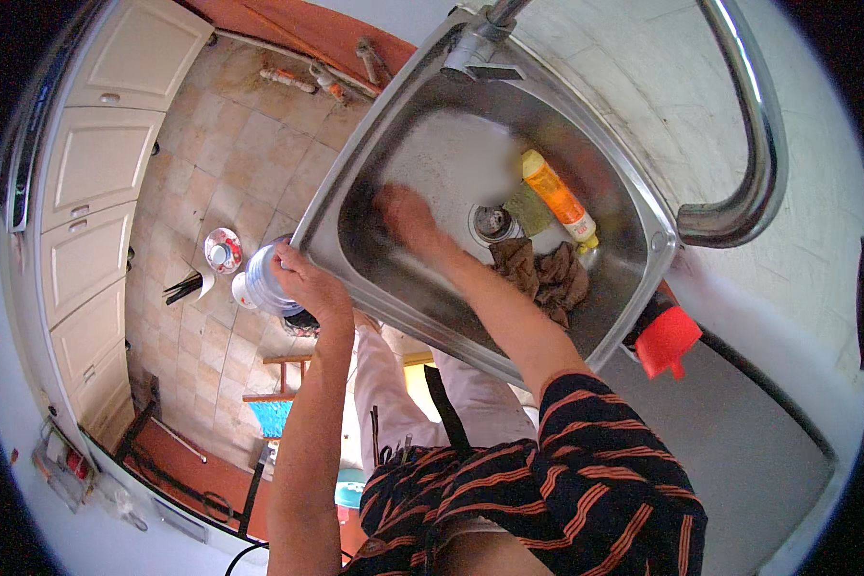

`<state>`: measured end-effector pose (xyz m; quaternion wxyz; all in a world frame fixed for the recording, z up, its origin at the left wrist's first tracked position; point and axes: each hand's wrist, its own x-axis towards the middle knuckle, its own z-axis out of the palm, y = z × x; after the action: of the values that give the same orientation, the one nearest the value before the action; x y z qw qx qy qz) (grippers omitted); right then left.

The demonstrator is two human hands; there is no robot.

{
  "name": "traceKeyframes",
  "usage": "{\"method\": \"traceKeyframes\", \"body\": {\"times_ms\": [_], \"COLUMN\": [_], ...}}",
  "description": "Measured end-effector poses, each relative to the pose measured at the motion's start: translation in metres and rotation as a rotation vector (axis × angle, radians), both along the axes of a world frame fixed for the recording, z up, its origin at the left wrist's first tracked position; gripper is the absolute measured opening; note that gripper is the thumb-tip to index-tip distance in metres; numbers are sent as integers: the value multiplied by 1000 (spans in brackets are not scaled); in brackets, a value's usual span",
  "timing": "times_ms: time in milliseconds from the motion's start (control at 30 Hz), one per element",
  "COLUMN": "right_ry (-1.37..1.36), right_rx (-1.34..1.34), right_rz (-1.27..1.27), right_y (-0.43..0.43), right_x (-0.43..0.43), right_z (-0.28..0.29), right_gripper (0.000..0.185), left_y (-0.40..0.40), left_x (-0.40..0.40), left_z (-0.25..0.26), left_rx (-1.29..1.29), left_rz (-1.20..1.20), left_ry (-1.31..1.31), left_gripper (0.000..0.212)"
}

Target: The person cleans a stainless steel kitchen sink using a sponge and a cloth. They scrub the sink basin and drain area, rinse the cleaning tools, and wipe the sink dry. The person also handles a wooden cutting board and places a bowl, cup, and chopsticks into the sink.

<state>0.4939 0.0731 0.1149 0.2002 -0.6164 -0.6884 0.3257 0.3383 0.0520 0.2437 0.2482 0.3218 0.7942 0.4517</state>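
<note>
My right hand (407,216), blurred, is inside the stainless steel sink (309,216) at its left wall; whether it holds anything cannot be told. My left hand (309,284) rests at the sink's outer left corner, fingers at the rim, close to a stack of pale, clear-looking bowls or lids (265,281). Right of my right hand are the drain strainer (495,223), a green scouring pad (529,211) and a yellow and orange squeeze bottle (558,196) lying on its side. A crumpled brown cloth (558,277) lies near my right forearm.
Over the sink stand a tap (468,54) and a thick curved metal pipe (763,158). A red plastic object (666,342) is at the sink's right corner, beside a grey counter (749,432). On the tiled floor are a patterned dish with a cup (222,252) and a small chair (270,410).
</note>
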Motion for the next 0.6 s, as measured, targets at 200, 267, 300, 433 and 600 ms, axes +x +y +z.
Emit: {"method": "traceKeyframes", "body": {"times_ms": [200, 267, 300, 433, 600], "right_ry": [-340, -276, -269, -457, -399], "right_rx": [-151, -250, -167, 34, 271], "right_rz": [121, -85, -187, -396, -495], "right_y": [-68, -64, -73, -103, -102], "right_x": [49, 81, 105, 206, 226], "right_z": [35, 66, 77, 92, 113], "right_gripper": [22, 25, 25, 26, 32], "left_y": [-2, -2, -4, -2, -2], "left_x": [-6, -16, -17, -8, -13], "left_z": [11, 6, 3, 6, 1], "left_rx": [-24, -32, -44, -62, -30], "left_rz": [-4, 19, 20, 4, 9], "left_ry": [98, 103, 95, 28, 72], "left_gripper": [53, 55, 57, 59, 57]}}
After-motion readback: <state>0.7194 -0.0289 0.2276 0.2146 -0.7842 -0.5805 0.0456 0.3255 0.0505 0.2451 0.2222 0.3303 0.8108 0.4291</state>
